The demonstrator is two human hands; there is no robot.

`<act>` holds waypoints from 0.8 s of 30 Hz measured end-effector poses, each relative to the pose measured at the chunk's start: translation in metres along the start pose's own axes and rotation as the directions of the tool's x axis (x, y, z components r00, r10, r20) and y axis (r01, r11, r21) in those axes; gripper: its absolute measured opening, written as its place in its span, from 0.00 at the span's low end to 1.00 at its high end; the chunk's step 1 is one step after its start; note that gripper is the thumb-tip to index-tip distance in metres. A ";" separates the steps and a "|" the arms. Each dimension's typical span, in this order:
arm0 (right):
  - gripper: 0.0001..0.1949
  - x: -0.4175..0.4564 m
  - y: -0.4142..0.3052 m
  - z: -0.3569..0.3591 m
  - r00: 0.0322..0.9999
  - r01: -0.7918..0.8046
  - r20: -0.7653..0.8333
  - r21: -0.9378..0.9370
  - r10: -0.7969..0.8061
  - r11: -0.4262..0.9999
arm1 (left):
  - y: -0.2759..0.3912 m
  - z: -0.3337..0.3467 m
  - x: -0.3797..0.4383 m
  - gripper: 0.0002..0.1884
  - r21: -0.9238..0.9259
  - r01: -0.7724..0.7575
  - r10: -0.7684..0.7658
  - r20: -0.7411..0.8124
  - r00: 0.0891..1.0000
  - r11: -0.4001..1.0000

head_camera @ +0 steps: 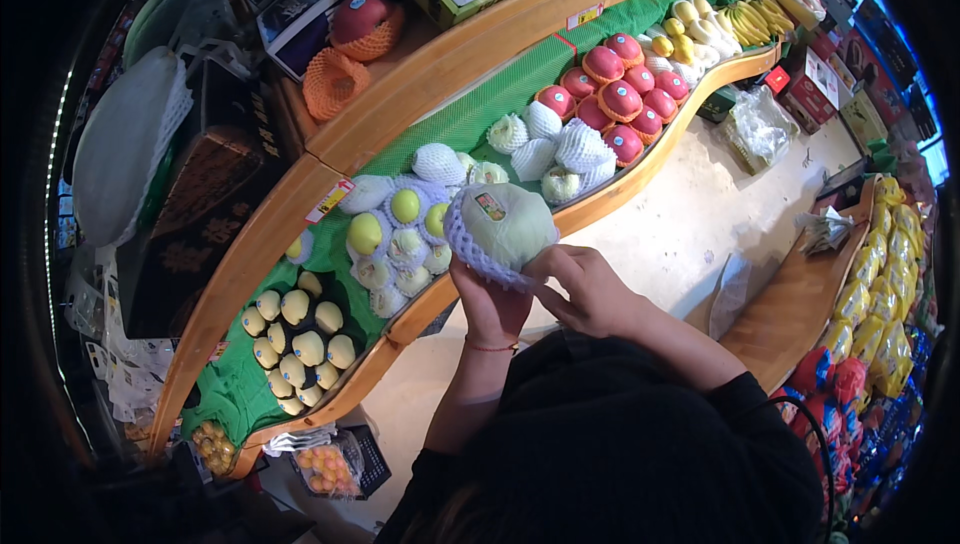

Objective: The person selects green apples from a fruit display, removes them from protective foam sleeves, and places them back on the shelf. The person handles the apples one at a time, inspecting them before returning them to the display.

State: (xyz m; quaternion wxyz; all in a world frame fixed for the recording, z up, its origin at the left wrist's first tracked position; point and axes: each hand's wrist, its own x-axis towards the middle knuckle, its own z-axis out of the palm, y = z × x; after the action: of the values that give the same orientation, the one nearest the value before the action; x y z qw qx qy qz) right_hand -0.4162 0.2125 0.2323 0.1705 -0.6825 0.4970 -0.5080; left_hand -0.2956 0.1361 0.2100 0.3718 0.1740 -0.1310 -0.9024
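My left hand (491,308) cups a large, round, pale green fruit (510,225) from below. The fruit appears to be in a thin wrapping and bears a small label on top. A lavender foam net sleeve (480,255) covers its lower part. With bent fingers, my right hand (592,285) pinches the sleeve's edge at the near right side. Just beyond, on the green-lined display shelf, lie several green apples (406,206) in foam nets. Wrapped pale fruits (411,281) with labels sit beside them.
The shelf's wooden front edge (420,311) curves past my hands. Farther along are red apples (621,100), white-netted fruits (581,145) and bananas (750,19). Cream-yellow fruits (308,347) lie at the left. Behind me on the right, a wooden counter (780,319) stands near yellow packages (885,281).
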 end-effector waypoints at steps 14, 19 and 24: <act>0.11 0.009 -0.020 -0.009 0.999 0.042 0.028 -0.447 -0.033 0.893 | -0.008 0.002 0.004 0.29 -0.066 -0.003 0.003 -0.001 1.000 0.998; 0.13 0.012 -0.005 -0.006 0.965 0.262 0.075 -0.262 -0.251 0.929 | 0.001 0.000 -0.003 0.29 -0.110 -0.028 0.039 0.106 0.994 0.994; 0.11 0.022 -0.008 -0.005 0.941 0.192 0.301 -0.100 -0.155 0.976 | 0.009 -0.004 -0.011 0.30 -0.045 -0.044 0.046 0.028 0.999 0.998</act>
State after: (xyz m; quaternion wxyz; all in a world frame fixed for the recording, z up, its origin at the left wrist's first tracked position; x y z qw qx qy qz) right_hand -0.4170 0.1991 0.2519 0.1522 -0.8006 0.4358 -0.3820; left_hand -0.2806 0.1372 0.2119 0.3939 0.1497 -0.1203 -0.8989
